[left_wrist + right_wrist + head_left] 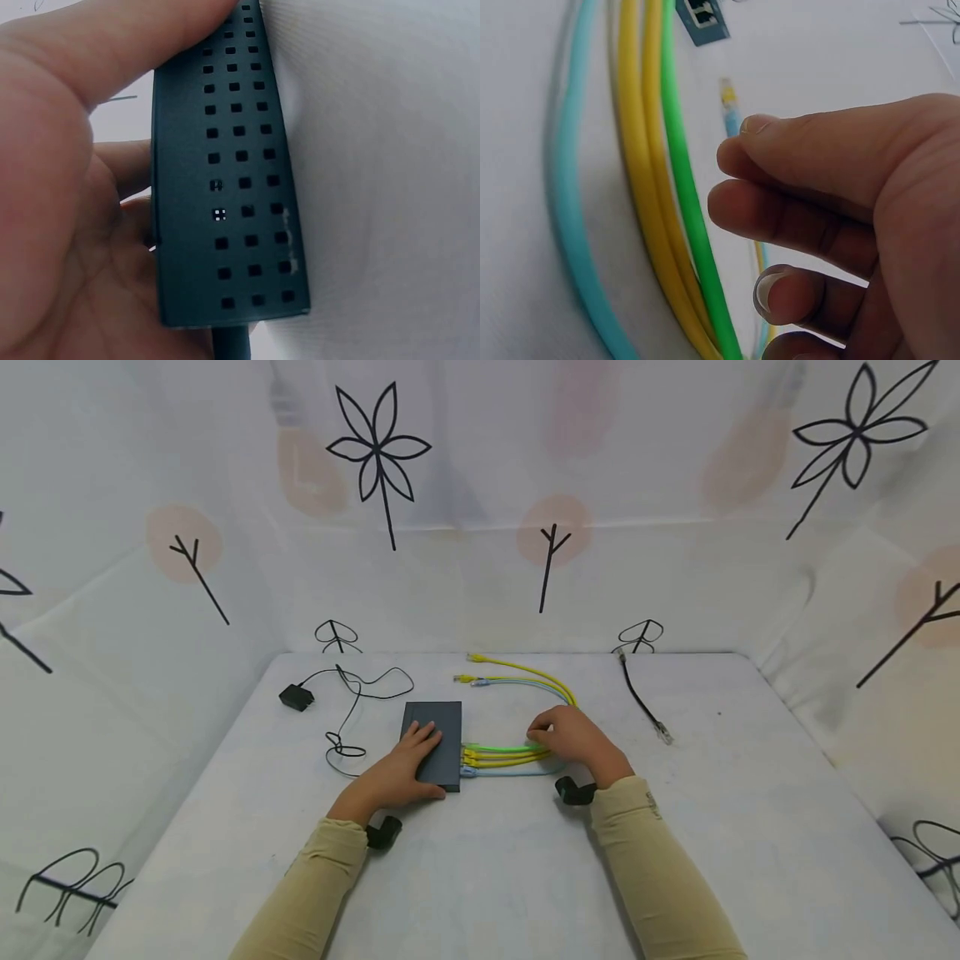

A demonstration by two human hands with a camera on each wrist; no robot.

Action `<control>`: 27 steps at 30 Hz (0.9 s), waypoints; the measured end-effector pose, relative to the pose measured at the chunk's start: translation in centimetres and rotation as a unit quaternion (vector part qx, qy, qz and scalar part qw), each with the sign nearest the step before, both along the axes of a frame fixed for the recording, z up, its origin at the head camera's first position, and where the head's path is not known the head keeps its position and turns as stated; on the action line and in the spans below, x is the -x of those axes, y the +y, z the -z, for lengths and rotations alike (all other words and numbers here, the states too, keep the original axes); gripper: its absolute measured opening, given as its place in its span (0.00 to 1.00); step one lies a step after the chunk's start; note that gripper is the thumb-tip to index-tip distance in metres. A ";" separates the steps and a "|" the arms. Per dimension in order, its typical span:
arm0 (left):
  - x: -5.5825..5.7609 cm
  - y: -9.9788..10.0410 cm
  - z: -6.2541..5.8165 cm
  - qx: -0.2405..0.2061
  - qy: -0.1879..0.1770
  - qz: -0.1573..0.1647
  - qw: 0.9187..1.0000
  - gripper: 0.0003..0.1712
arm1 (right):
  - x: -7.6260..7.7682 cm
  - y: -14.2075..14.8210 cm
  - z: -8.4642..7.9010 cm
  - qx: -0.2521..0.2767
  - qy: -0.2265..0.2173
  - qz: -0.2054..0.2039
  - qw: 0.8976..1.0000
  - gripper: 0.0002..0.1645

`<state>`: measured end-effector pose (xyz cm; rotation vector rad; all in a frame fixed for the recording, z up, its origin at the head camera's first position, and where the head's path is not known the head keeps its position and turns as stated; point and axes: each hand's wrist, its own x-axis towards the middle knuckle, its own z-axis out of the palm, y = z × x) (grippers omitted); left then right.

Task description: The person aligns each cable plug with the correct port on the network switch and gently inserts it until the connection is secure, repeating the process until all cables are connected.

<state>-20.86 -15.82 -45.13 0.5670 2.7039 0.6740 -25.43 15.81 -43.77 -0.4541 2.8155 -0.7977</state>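
Note:
My left hand [397, 777] lies on a dark network switch [447, 727], fingers spread over its top and thumb along its near side. In the left wrist view the thumb crosses the perforated side panel [240, 157]. Green [498, 748], yellow [510, 763] and light blue [513, 774] network cables run from the switch's right edge. My right hand [570, 737] is above their bend. Its thumb and forefinger tips meet beside the green cable [690, 195], with no cable visible between them; the other fingers are loosely bent. A port [701, 13] shows on the switch's corner.
Cable ends with a yellow plug [476, 657] and a light blue plug [480, 682] lie behind the switch. A black adapter [297, 697] with a tangled thin cord [358, 693] is at the left. A short black cable [637, 695] lies at the right.

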 end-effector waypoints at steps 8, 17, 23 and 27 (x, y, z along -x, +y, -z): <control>0.0 0.0 0.0 -0.003 0.002 -0.001 1.000 0.56 | 0.4 1.6 -0.2 0.014 0.008 0.017 1.000 0.14; 0.1 0.0 0.0 0.003 0.003 0.000 1.000 0.56 | 0.6 3.3 -0.5 0.023 0.010 0.038 0.999 0.14; 0.2 -0.1 0.3 -0.003 0.005 0.001 1.000 0.56 | 0.5 4.4 -0.7 0.026 0.012 0.052 0.998 0.15; 0.2 -0.1 0.3 -0.004 0.005 0.001 1.000 0.56 | 0.7 5.1 -0.4 0.028 0.016 0.070 0.997 0.17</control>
